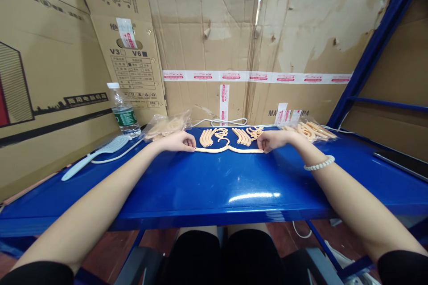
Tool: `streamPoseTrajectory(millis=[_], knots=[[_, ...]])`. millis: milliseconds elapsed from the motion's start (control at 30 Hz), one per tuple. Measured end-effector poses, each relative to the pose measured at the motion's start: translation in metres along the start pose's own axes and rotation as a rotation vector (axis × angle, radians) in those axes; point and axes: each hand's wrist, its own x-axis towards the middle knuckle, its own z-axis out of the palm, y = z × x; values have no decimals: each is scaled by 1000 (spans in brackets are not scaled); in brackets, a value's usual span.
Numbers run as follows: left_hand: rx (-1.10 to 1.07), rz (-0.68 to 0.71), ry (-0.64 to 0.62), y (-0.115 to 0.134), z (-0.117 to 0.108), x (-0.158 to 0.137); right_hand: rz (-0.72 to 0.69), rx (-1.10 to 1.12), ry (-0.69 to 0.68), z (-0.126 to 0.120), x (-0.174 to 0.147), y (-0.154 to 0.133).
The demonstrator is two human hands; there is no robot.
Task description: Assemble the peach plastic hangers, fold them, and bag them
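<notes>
A light wooden-coloured clothes hanger point(212, 150) lies across the blue table, its hook pointing away from me. My left hand point(182, 141) pinches the hanger's left end between thumb and fingers. At the opposite end, my right hand point(271, 140) is closed on the tip of the other arm. Just behind the hanger are curved hanger arms in a left group point(207, 137) and a right group point(242, 136). Beside them sit small loose hooks point(221, 132), with more hooks point(254, 132) partly hidden near my right hand.
Clear bags of similar parts stand at the left point(169, 125) and right point(309, 130). A water bottle point(124, 113) and a pale hairbrush point(100, 151) are on the left. Cardboard point(207, 44) walls the back. A dark flat device point(401, 164) lies far right. White cable point(230, 122) runs behind.
</notes>
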Motion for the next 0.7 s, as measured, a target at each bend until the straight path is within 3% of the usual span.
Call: streamPoseTrajectory(millis=[700], knots=[[3,8,6,-2,1,2,10,-22,19,1,-2,-2]])
